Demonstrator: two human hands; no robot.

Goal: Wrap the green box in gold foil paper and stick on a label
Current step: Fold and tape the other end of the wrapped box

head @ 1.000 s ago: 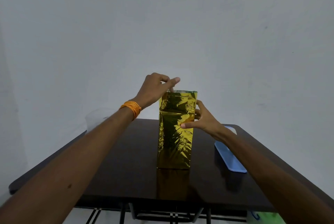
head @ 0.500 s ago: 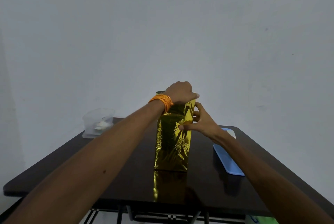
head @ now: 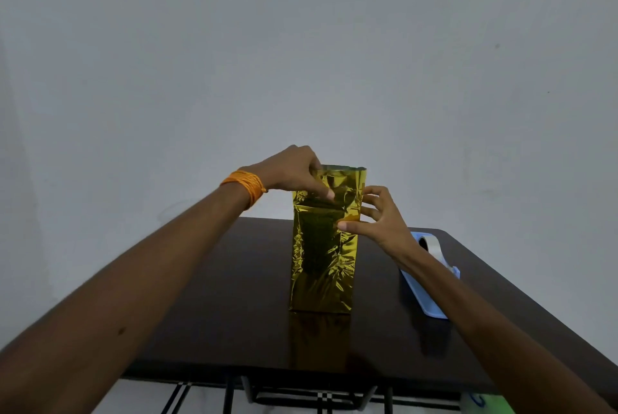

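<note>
Pinching down the open top corner of the gold foil (head: 322, 263) with the left hand (head: 294, 169), just slid off the top, while clasping the upright foil-covered green box on the table (head: 234, 313) with thumb and fingers of the right hand (head: 379, 224), seemingly starting the end fold, label still pending.

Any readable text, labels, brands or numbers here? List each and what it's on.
No readable text.
On the gold foil wrap: no print visible.
On the blue tape dispenser: no marking visible.
On the green item at bottom right edge: blue mark, cropped, unreadable.
</note>
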